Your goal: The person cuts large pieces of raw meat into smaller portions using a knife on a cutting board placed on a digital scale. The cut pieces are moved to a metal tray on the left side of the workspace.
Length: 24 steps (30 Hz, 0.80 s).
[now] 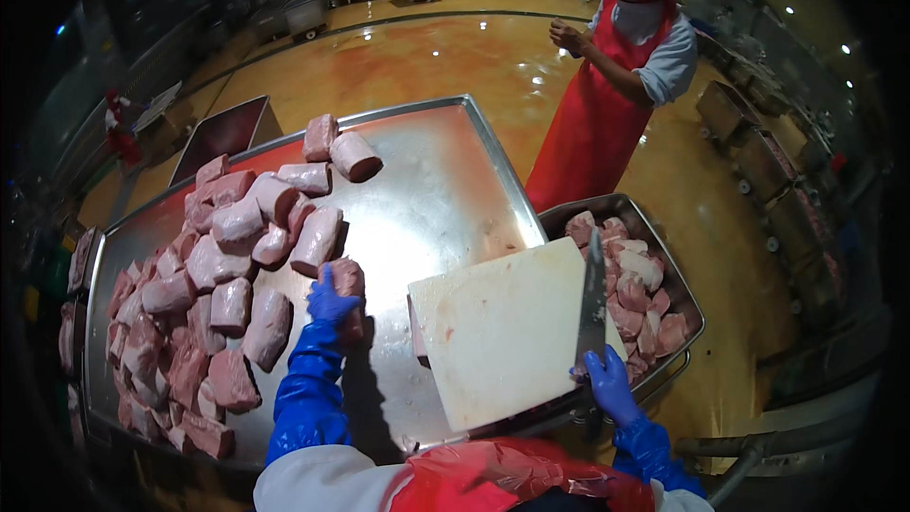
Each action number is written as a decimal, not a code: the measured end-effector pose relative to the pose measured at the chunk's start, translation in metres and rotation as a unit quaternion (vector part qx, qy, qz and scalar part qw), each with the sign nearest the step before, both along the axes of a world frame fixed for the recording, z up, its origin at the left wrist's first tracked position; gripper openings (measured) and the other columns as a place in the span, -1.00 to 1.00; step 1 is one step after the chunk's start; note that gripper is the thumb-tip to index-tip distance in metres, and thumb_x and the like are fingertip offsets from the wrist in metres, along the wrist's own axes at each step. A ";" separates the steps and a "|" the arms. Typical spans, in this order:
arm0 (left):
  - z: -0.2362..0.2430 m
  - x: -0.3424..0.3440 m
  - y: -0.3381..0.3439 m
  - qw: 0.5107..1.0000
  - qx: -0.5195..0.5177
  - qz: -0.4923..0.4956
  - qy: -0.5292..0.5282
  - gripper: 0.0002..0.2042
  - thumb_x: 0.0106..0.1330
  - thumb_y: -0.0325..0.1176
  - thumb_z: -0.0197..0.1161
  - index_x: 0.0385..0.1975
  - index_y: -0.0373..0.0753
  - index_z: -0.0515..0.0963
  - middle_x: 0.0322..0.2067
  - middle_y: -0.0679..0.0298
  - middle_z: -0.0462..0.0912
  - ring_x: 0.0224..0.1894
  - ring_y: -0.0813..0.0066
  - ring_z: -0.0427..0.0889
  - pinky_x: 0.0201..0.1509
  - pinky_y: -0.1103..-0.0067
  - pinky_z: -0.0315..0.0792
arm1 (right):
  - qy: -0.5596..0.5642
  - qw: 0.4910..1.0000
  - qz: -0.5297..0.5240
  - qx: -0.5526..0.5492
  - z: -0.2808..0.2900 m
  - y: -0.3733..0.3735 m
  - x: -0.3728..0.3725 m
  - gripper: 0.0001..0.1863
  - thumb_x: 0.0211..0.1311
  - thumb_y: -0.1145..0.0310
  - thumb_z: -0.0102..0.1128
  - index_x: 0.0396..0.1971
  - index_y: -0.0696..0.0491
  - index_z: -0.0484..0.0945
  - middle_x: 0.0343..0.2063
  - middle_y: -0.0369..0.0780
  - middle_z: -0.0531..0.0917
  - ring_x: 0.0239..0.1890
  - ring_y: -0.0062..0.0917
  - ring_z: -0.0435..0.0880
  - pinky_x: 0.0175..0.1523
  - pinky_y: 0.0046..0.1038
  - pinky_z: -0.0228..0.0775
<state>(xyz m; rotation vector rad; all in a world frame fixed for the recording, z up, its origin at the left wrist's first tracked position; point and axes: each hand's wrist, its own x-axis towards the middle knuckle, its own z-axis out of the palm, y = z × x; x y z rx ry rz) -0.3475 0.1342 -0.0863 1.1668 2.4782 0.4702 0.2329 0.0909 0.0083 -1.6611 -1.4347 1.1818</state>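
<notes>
My left hand (331, 301), in a blue glove, grips the left side of a pink chunk of raw meat (349, 279) over the steel table (431, 190). Part of that chunk is hidden by the fingers. A large pile of similar meat pieces (216, 263) lies to its left. My gloved right hand (611, 386) is closed around the handle of a wide-bladed knife (591, 299), which points away from me. Its blade lies over the right edge of a white cutting board (502, 332). The handle is mostly covered by my fingers.
Beyond the board's right edge stands a steel bin (699, 318) of cut meat. A person in a red apron (602, 137) stands just past the table's far right corner. Another steel bin (223, 137) is behind the table. Wheeled carts (763, 166) line the right side.
</notes>
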 end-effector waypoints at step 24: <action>0.134 0.310 -0.034 0.971 0.136 -0.193 0.033 -0.15 0.09 0.20 0.38 0.38 -0.08 0.38 0.21 -0.17 0.43 0.21 -0.20 0.44 0.30 0.16 0.37 | 0.336 0.914 0.181 -0.138 -0.008 0.098 -0.043 -0.67 0.52 0.19 0.07 0.05 0.12 0.43 -0.12 -0.17 0.64 -0.05 -0.42 0.69 -0.19 -0.29 0.69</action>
